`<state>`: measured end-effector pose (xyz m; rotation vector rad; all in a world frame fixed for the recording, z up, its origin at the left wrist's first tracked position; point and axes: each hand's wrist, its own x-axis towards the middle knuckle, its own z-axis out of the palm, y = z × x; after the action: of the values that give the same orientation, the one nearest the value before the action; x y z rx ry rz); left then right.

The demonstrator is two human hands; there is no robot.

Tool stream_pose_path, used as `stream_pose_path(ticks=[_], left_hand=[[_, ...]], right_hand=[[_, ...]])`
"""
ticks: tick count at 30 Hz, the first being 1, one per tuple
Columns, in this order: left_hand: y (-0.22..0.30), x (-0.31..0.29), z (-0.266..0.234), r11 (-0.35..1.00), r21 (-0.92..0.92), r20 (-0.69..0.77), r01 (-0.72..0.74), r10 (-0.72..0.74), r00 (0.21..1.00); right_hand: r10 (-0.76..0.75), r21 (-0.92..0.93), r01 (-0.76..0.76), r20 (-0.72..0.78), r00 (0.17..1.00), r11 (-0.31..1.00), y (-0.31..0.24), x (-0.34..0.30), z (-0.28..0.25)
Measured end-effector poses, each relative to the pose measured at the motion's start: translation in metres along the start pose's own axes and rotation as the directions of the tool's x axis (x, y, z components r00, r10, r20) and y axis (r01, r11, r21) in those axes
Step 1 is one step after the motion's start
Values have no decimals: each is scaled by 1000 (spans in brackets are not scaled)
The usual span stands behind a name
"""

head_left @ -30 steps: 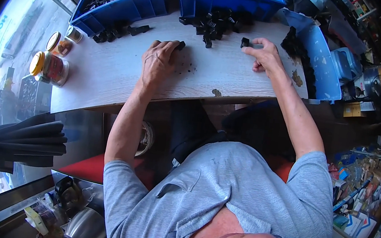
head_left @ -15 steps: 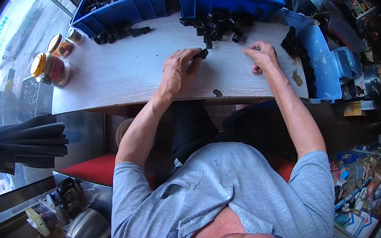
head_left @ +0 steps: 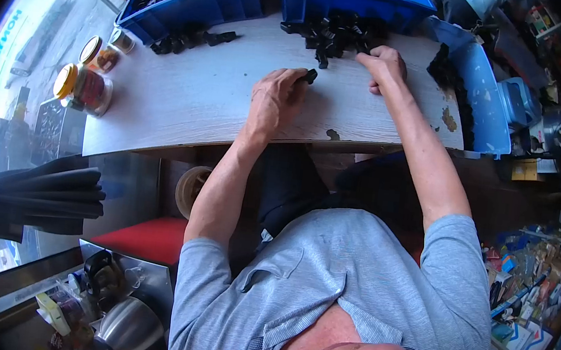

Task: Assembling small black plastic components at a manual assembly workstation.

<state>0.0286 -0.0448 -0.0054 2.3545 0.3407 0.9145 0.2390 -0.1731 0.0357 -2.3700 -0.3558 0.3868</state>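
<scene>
Landmark: loose heap of small black plastic parts (head_left: pixel 334 37) on the pale wood-grain tabletop (head_left: pixel 184 105). Behind the heap, way barred by the tall side of a blue rectangular plastic bin (head_left: pixel 355 8); a second, similar blue bin (head_left: pixel 199 8) bars back-left. Left of the heap, broad bare run, ending at a clear yellow-lidded jar (head_left: pixel 87 89). Front-left of the heap, bare left hand (head_left: pixel 277 98) obstructs; bare right hand (head_left: pixel 386 68) crowds its right edge. Directly in front, open lane between the hands (narrow, but reaching the near edge). Farther right, a translucent light-blue plastic tub (head_left: pixel 492 106) stands in the way.
</scene>
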Motion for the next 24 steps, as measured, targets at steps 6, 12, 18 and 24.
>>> stream_pose_path(ticks=[6,12,18,24], left_hand=[[-3,0,-2,999,-38,-76,8,-11,997],[11,13,9,990,23,-69,-141,143,987],[15,33,34,950,72,162,-303,288,944],[13,32,34,934,0,229,-358,348,909]], right_hand=[[19,152,-41,147,989,987,17,-10,-14],[-91,118,54,341,936,992,8,-56,-16],[-132,117,97,348,928,988,14,-54,-11],[-175,140,134,336,925,981,17,-58,-13]])
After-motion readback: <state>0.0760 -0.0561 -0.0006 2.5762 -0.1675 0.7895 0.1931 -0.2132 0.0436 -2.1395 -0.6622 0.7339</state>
